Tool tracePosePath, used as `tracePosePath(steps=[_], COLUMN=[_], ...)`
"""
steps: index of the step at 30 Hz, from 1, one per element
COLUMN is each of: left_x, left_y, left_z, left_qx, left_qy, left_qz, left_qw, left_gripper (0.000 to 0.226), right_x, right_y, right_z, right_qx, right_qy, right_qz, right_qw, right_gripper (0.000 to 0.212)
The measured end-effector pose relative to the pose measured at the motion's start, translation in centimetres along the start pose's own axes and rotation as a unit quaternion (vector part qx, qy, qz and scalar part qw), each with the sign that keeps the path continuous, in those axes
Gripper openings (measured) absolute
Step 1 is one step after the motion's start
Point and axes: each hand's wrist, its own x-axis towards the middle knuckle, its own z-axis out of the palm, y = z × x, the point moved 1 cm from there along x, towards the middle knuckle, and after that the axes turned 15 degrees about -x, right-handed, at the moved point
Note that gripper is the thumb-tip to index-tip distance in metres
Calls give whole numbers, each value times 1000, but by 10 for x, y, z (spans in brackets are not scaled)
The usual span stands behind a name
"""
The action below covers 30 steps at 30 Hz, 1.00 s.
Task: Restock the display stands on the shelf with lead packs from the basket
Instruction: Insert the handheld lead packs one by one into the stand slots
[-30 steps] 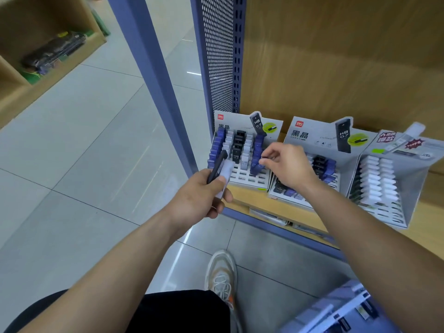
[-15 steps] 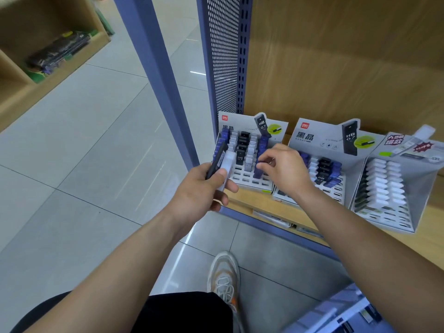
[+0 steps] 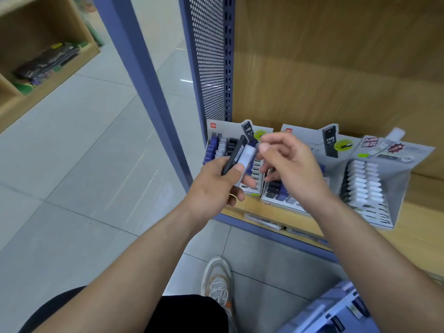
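Standing at the shelf (image 3: 252, 209), both arms out over its front edge. Gripping a small bunch of lead packs (image 3: 243, 162) in the left hand (image 3: 212, 186): grip closed round their lower ends, thumb pressed on the front. Black pack (image 3: 233, 156) on the left and pale pack (image 3: 247, 155) touching it on the right, both tilted up and to the right.

With the right hand (image 3: 292, 164) up at the top of the pale pack, thumb and forefinger curled just beside its upper end. Cannot tell about this grip, closed on the pack or only near it, given the blur.

Bunch held in front of the left display stand (image 3: 217, 131), hiding most of its lower rows. Blue, pale and black packs visible in the upper slots. Behind the right hand and wrist, the middle display stand (image 3: 310, 138), slots largely covered, a few dark and blue packs showing near the bottom. Further right, unobstructed, a third stand (image 3: 384, 188) with white packs in two columns.

Left of the stands, a perforated blue panel (image 3: 209, 56) and a slanting blue post (image 3: 144, 80). In the bottom right corner, the basket (image 3: 331, 313), blurred, well apart from both hands. Below the arms, a pale shoe (image 3: 217, 282) on the tiled floor (image 3: 72, 164). Far upper left, another wooden shelf unit (image 3: 14, 104) with dark packaged goods.
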Motion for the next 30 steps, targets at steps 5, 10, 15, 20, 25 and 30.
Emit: tracePosePath(steps=[5,10,15,20,25,30], left_x=[-1,2,3,6,7,16], left_y=[5,13,13,4,-8,-21], left_z=[32,55,84,108,121,104], left_qx=[3,-66,-57,10,98,220], left_qy=[-48,-35,-60,-102,-116,-56], left_qz=[-7,6,14,33,19,-7], left_qw=[999,997,996,994,988,974], left_gripper=[19,14,13,12,16,40], right_x=[-18,-43,-63,-77,-88,-101], right_y=[-5,4,10,18,41,76], right_z=[-34,-68,-95,-116,-124,-139], right_qx=[32,48,46,36,-8,-30], right_qy=[8,20,14,-5,-41,-43], right_qz=[27,22,36,37,34,87], right_qw=[999,998,998,999,999,995], right_gripper=[9,23,20,11,22,39])
